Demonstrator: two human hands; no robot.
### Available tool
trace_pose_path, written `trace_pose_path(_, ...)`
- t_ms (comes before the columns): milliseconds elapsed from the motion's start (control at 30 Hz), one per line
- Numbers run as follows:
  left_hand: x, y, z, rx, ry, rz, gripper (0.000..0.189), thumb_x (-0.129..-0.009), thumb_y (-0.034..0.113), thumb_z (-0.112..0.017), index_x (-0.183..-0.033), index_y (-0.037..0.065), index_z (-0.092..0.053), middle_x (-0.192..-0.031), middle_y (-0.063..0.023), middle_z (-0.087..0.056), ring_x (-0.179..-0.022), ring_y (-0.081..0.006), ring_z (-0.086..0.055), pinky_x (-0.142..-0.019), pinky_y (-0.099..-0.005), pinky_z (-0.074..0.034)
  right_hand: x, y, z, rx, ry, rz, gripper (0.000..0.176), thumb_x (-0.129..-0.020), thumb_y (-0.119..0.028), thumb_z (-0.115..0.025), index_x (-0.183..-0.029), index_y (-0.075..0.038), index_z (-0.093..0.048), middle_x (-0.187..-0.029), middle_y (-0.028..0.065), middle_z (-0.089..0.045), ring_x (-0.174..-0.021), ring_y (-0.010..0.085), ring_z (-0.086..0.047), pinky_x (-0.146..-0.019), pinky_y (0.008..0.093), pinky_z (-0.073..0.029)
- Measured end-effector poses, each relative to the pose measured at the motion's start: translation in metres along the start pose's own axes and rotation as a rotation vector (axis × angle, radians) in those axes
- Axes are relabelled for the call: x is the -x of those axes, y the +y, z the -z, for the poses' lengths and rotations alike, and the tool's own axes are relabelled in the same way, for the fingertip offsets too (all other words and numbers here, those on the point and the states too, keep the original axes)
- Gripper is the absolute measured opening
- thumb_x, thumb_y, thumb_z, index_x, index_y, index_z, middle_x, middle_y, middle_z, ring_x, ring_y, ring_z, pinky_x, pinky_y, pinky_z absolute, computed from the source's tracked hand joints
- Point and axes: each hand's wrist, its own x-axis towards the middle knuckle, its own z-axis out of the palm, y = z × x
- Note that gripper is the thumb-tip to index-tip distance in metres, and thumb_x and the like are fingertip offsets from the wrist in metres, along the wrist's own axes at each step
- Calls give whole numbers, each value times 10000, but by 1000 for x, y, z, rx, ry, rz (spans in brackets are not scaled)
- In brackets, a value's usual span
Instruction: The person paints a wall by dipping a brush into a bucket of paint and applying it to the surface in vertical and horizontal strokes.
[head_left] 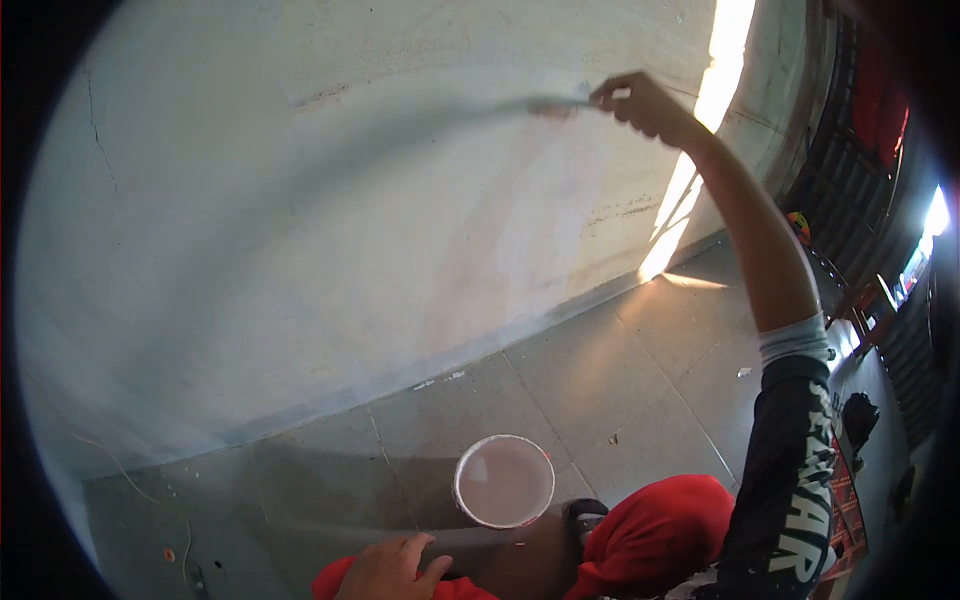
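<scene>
We saw the right hand [640, 105] up high, at the end of a bare arm stretched out to the wall [300, 200]. Its fingers were closed tight around the back end of a brush [556, 102].

The brush stuck out to the left of that hand. Its long side lay almost flat, going from right to left, and its far tip pointed left, away from the fingers. The tip was right at the wall, but we could not tell if it really touched. The brush looked thin, grey and blurry, so we could not make out its hairs. A small pale bit of it showed between the fingers.

The wall around the right hand was pale grey, with a faint pinkish patch just below the brush. A bright strip of sunlight [700, 150] ran down the wall just to the right of the hand.

Far below the right hand, a round bucket [458, 478] stood on the grey tiled floor [620, 380]. It had a white rim and pale pinkish paint inside.

The left hand [392, 568] was very low, just below and to the left of the bucket. It lay loose on a red knee with its fingers a little apart, and it held nothing. Another red knee [660, 530] was to the right of the bucket, next to a dark sleeve [790, 480] with white letters.
</scene>
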Motion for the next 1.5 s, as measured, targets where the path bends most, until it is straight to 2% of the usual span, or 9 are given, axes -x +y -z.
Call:
trace_pose_path(233, -5, 0, 1, 5, 10, -39, 409, -948, 317, -567, -1212, 7, -597, -1116, -261, -658, -1037, -444, -622, -909, -480, -496, 33, -75, 37, 123, 299, -51, 285, -960, -222, -601, -1219, -112, -643, -908, 50, -605, -661, 110, -525, -493, 257, -452)
trace_pose_path(333, -3, -5, -3, -17, -24, 5, 419, -946, 316, -569, -1208, -9, -596, -1150, -264, -647, -1062, -437, -614, -920, -472, -492, -16, 10, 1, 111, 605, 308, 205, -930, -181, -632, -1113, -119, -701, -655, -26, -521, -491, 43, -372, -435, 253, -288)
trace_pose_path(433, -1, -5, -3, -51, -105, 61, 442, -942, 320, -574, -1206, -35, -590, -1167, -266, -640, -1086, -433, -603, -943, -469, -481, 23, 70, -116, 122, 644, 305, 222, -934, -206, -614, -1090, -52, -651, -592, 214, -563, -498, 341, -570, -492, 439, -424)
trace_pose_path(633, 7, 0, -6, -71, 22, -69, 452, -938, 324, -579, -1210, -37, -594, -1168, -265, -637, -1083, -431, -599, -960, -472, -466, 152, 197, -284, 68, 66, -241, 338, -870, -206, -608, -1174, -57, -614, -943, 301, -661, -932, 472, -641, -799, 503, -514)
trace_pose_path(1067, -36, -9, -10, -72, -6, -146, 372, -938, 281, -583, -1165, -13, -611, -1095, -267, -652, -1017, -442, -610, -885, -496, -486, 0, 30, 35, 135, 98, -82, 212, -918, -119, -603, -1103, -159, -698, -670, -43, -527, -468, 21, -343, -383, 228, -246)
trace_pose_path(1233, -34, -1, -10, 17, 34, -289, 361, -937, 278, -584, -1159, -5, -608, -1071, -261, -655, -982, -435, -618, -862, -495, -490, -7, 47, 77, -11, 253, 232, 267, -956, -208, -604, -1198, -102, -641, -878, 41, -597, -595, 95, -479, -466, 231, -407)
trace_pose_path(1367, -30, 11, -6, -36, 27, -206, 378, -941, 282, -573, -1172, -16, -595, -1073, -257, -653, -986, -426, -618, -874, -492, -485, -10, 104, -65, 201, 751, 312, 222, -963, -195, -600, -1141, -62, -597, -536, 79, -456, -439, 141, -409, -451, 339, -323)
trace_pose_path(1400, -30, 15, -4, -55, -57, -131, 385, -943, 283, -568, -1176, -22, -591, -1079, -257, -652, -995, -425, -616, -883, -491, -481, 15, 113, -95, 166, 644, 199, 214, -964, -207, -547, -1111, -51, -556, -701, 276, -584, -650, 454, -598, -575, 487, -433)
trace_pose_path(1500, -33, 20, -6, -25, -23, -192, 401, -946, 288, -561, -1184, -33, -585, -1090, -261, -648, -1014, -423, -610, -899, -487, -476, 75, 152, -130, 172, 242, -144, 207, -938, -180, -567, -1092, -47, -597, -762, 268, -623, -727, 422, -636, -658, 479, -463)
